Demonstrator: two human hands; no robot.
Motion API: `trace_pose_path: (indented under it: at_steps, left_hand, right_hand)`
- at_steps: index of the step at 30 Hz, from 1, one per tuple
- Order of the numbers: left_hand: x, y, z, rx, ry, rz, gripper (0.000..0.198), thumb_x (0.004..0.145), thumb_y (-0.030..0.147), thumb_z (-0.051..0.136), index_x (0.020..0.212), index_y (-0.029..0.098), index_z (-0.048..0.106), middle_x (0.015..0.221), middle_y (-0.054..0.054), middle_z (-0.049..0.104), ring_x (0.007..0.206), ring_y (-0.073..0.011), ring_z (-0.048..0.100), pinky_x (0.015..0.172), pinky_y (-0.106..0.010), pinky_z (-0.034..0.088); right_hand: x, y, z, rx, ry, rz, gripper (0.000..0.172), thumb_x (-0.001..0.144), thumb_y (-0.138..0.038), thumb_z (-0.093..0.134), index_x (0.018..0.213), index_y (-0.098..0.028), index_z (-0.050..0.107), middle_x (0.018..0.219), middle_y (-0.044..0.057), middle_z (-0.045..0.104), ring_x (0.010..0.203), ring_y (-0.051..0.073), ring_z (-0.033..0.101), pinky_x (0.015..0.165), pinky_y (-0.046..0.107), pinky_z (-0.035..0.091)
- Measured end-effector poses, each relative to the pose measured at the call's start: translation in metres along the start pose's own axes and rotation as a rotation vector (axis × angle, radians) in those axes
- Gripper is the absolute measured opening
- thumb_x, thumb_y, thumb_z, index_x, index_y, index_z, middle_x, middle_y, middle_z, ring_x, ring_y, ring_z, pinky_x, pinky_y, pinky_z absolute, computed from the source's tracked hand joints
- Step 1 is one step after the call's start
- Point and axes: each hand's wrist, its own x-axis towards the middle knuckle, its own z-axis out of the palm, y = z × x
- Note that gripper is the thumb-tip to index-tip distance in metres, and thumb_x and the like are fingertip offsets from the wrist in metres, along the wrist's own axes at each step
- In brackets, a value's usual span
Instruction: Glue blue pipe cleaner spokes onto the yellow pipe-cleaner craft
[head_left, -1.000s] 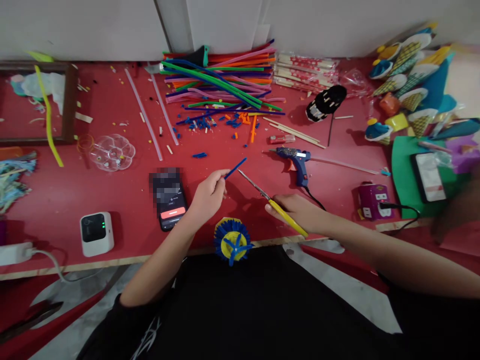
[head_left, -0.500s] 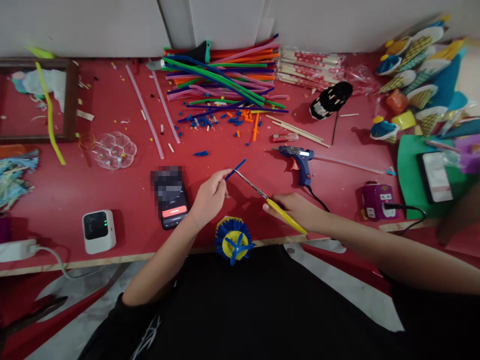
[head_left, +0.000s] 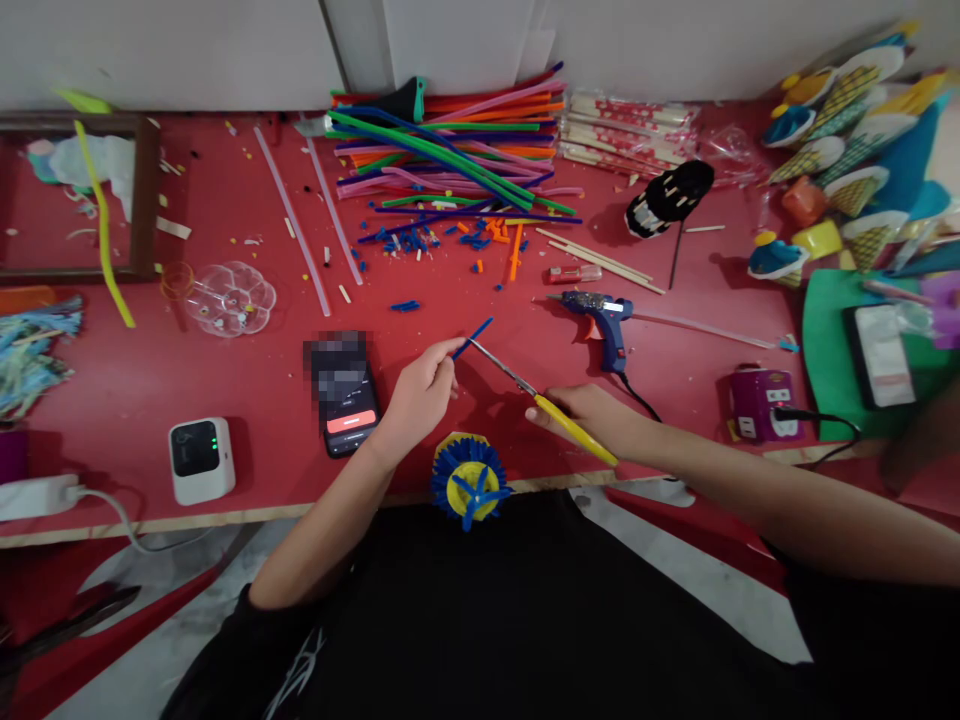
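Observation:
My left hand (head_left: pixel 425 392) pinches a short blue pipe cleaner (head_left: pixel 475 335) between thumb and fingers, its free end slanting up to the right. In my right hand (head_left: pixel 589 418) are scissors with yellow handles (head_left: pixel 570 428), their fingers wrapped round the grips. The tips of the metal blades touch or almost touch the pipe cleaner just beyond my left fingertips; whether they close on it I cannot tell. Below my hands, at the table's front edge, sits a round blue and yellow flower-like piece (head_left: pixel 470 483) with blue strips crossed on its yellow middle.
A heap of coloured pipe cleaners (head_left: pixel 450 150) lies at the back, with cut blue bits (head_left: pixel 409 240) before it. A glue gun (head_left: pixel 604 325) and a purple power socket (head_left: pixel 765 405) are right. A phone (head_left: pixel 346 395) and a white device (head_left: pixel 201 460) are left.
Both hands hold nearly the same pose, with the scissors still at the pipe cleaner. The whole view has shifted very slightly.

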Motion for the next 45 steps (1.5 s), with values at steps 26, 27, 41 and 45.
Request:
trace_pose_path:
  at_steps: [26, 27, 41, 45]
  left_hand:
    - [0.0, -0.003, -0.005, 0.072, 0.105, 0.019, 0.027, 0.099, 0.011, 0.045, 0.12, 0.019, 0.059, 0.097, -0.006, 0.075, 0.077, -0.016, 0.067, 0.077, -0.031, 0.052]
    - [0.001, -0.003, -0.004, 0.055, 0.106, 0.014, 0.028, 0.099, 0.011, 0.044, 0.123, 0.019, 0.057, 0.099, -0.006, 0.075, 0.076, -0.0152, 0.067, 0.076, -0.03, 0.052]
    - [0.002, 0.0, 0.009, -0.1, 0.111, 0.004, 0.025, 0.102, 0.02, 0.048, 0.126, 0.022, 0.057, 0.093, -0.003, 0.076, 0.058, -0.0107, 0.055, 0.06, -0.026, 0.047]
    - [0.002, 0.0, 0.008, -0.111, 0.109, -0.001, 0.027, 0.101, 0.021, 0.048, 0.127, 0.022, 0.056, 0.095, -0.004, 0.077, 0.057, -0.0106, 0.054, 0.059, -0.026, 0.047]
  right_hand:
    - [-0.005, -0.008, -0.014, 0.029, -0.085, 0.05, 0.075, 0.087, -0.095, 0.025, 0.065, -0.025, 0.042, 0.059, 0.0, 0.049, 0.055, 0.014, 0.044, 0.055, 0.032, 0.035]
    - [-0.007, -0.009, -0.014, 0.04, -0.078, 0.057, 0.075, 0.087, -0.095, 0.025, 0.066, -0.025, 0.042, 0.059, 0.0, 0.05, 0.056, 0.014, 0.045, 0.055, 0.032, 0.036]
    - [-0.005, -0.013, -0.004, 0.016, -0.062, -0.018, 0.074, 0.088, -0.093, 0.026, 0.068, -0.024, 0.044, 0.062, -0.001, 0.049, 0.057, 0.013, 0.041, 0.056, 0.031, 0.032]
    - [-0.004, -0.013, -0.003, 0.019, -0.052, -0.006, 0.075, 0.087, -0.095, 0.024, 0.068, -0.025, 0.043, 0.062, -0.001, 0.047, 0.057, 0.013, 0.039, 0.056, 0.031, 0.03]
